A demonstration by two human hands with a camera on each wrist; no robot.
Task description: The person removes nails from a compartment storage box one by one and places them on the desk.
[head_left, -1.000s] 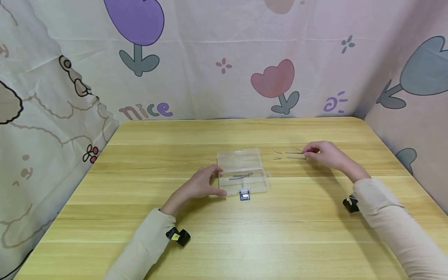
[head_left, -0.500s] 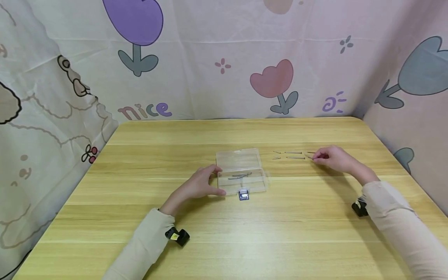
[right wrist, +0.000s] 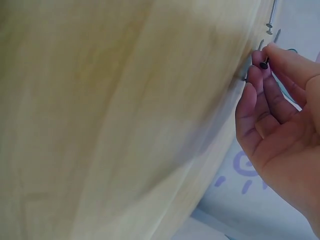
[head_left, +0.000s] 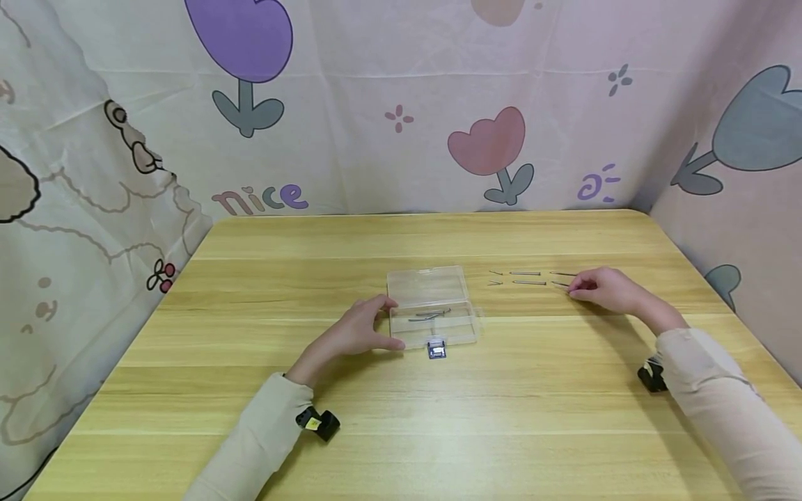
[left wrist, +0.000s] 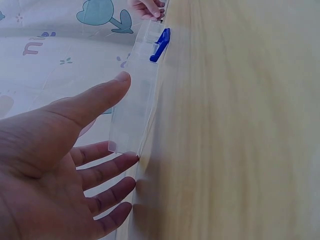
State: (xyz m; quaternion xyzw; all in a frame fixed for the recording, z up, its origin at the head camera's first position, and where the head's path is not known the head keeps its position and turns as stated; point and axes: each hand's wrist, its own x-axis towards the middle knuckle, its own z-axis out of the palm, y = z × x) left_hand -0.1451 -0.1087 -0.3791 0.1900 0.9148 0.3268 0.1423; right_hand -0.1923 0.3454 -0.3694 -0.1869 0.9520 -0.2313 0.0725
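Observation:
A clear plastic box (head_left: 427, 287) lies with its lid folded back, a few nails (head_left: 432, 314) in its tray and a blue latch (left wrist: 161, 46) at the front. My left hand (head_left: 362, 327) is at its left end, thumb by the front corner, fingers extended along the end. To the right, my right hand (head_left: 606, 289) pinches a nail (right wrist: 263, 65) between thumb and fingertips; its dark head shows in the right wrist view, low over the wood. Another nail (head_left: 562, 273) lies just behind it. Two long nails (head_left: 529, 282) and several small ones (head_left: 495, 283) lie between box and hand.
The wooden table (head_left: 401, 431) extends to a patterned cloth (head_left: 351, 139) hanging behind it and at both sides. Black wrist cameras (head_left: 318, 423) are strapped over both sleeves.
My right hand has moved right and slightly toward me, uncovering a nail in the back row and part of the one it pinches. The left hand and box have stayed put.

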